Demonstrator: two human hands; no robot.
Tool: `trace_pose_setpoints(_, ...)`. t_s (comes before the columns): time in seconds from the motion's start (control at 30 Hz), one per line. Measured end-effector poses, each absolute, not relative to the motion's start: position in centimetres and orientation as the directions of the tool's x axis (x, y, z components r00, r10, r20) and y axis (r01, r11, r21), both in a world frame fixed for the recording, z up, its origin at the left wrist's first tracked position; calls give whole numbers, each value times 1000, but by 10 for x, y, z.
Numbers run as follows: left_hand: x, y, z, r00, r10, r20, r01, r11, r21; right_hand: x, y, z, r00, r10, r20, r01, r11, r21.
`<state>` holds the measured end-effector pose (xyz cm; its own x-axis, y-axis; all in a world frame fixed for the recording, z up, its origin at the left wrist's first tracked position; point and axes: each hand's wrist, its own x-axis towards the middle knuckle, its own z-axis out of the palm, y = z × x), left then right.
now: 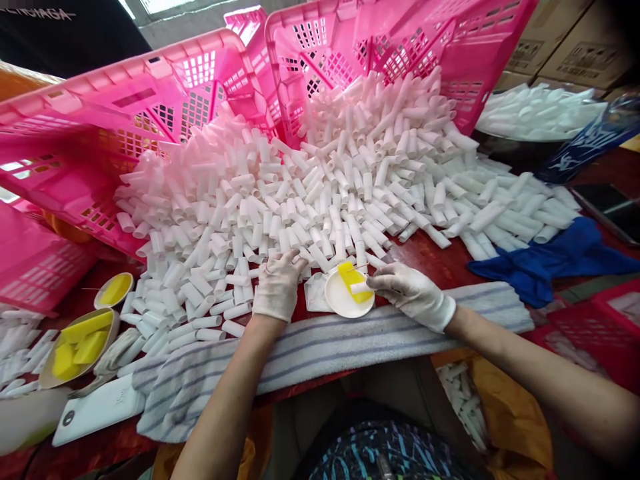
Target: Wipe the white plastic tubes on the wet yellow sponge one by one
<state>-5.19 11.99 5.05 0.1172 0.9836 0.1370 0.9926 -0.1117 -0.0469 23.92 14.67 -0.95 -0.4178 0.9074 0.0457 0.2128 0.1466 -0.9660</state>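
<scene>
Pinching a white tube [361,287], the right hand [413,291] holds it over the dish [345,301], long axis running left-right. The left hand [277,283] rests curled on the tube pile [300,200], its grip hidden.

I see both hands, left [278,285] and right [414,293], in thin white cloth gloves. The tubes [310,193] look like matt white plastic, the baskets [165,87] glossy pink plastic lattice. A striped towel [320,343] looks soft and ribbed; the desk [430,257] shines dark red.
</scene>
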Motion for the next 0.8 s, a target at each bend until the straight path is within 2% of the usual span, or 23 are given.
trace_pose_setpoints(0.13,-53,129,56,165,985,44,986,-165,-14,242,141,-8,-410,901,141,270,267,-925)
trace_pose_setpoints(0.23,-60,135,56,204,979,9,977,-205,65,241,138,-12,-427,864,265,321,419,-849)
trace_pose_setpoints(0.3,-64,139,55,220,976,-1,970,-218,108,240,137,-13,-434,851,296,325,455,-829)
trace_pose_setpoints(0.47,-65,150,53,215,976,-40,972,-210,106,240,132,-10,-428,888,170,350,336,-874)
trace_pose_setpoints(0.7,-70,141,50,100,993,62,993,-104,58,236,127,-6,-395,892,217,322,356,-877)
trace_pose_setpoints(0.8,-72,141,51,49,999,14,999,-49,15,234,128,-8,-378,919,114,326,247,-912)
